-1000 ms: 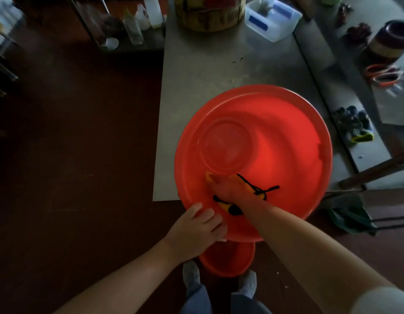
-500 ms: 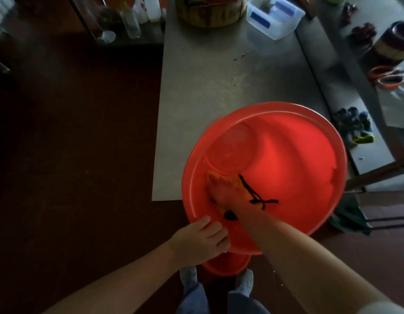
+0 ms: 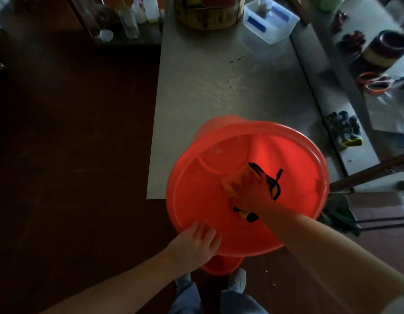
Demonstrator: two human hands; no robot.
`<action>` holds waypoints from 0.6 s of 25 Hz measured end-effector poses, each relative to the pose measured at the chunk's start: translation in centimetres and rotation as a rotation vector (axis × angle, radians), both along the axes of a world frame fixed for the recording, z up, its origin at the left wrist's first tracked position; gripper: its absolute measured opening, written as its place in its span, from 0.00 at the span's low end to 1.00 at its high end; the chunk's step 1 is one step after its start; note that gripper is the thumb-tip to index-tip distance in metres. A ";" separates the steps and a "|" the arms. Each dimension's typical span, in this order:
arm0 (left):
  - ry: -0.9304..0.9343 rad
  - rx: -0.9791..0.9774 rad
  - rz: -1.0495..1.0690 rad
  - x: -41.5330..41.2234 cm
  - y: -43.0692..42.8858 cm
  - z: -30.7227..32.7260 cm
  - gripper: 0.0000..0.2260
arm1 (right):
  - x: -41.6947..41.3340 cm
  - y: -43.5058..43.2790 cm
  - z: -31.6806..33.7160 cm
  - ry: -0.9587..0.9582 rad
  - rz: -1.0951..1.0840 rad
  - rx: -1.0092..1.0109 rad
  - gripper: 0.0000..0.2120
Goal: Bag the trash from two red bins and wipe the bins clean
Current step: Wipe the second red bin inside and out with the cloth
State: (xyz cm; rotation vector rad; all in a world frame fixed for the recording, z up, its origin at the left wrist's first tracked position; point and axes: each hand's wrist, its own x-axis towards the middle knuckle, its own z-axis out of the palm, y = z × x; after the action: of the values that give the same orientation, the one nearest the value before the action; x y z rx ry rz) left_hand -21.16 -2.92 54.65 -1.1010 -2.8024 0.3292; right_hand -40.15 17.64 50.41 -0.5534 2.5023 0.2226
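Note:
A large red bin (image 3: 293, 155) is tilted toward me at the near end of the grey table (image 3: 219, 82), its mouth facing up at the camera. My right hand (image 3: 250, 189) reaches inside and presses a yellow cloth with black trim (image 3: 230, 181) against the inner wall near the bottom. My left hand (image 3: 196, 243) grips the near rim, fingers over the edge. A second, smaller red bin (image 3: 221, 267) peeks out below the big one, by my feet.
At the table's far end stand a yellow wooden tub (image 3: 207, 12) and a clear plastic box (image 3: 271, 19). A side bench at right holds dark gloves (image 3: 343, 128), orange-handled scissors (image 3: 375, 82) and a dark pot (image 3: 386, 46). Dark floor lies left.
The bin has tipped further toward me and shifted nearer. My right hand and the cloth have slid rightward across the inner wall. My left hand still holds the near rim.

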 end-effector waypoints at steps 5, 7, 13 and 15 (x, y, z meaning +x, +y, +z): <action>0.045 -0.117 -0.041 0.2 -0.6 0.3 0.21 | 4.9 -3.6 -0.6 -0.188 -0.111 -0.109 0.33; 0.051 -0.120 -0.050 0.3 -0.2 0.2 0.20 | 5.3 -2.2 -0.4 -0.087 -0.018 -0.132 0.31; 0.039 -0.180 -0.014 0.1 1.4 0.5 0.20 | 3.1 3.1 1.0 0.119 -0.044 0.052 0.30; 0.044 -0.165 -0.022 -0.2 2.4 0.5 0.19 | 4.6 0.5 0.7 0.002 -0.151 0.018 0.31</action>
State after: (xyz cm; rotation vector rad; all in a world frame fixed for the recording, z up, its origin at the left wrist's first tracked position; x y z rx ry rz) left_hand -21.31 -0.57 55.11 -1.1406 -2.7636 0.5843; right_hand -35.56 18.16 51.13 -0.3546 2.5274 0.1875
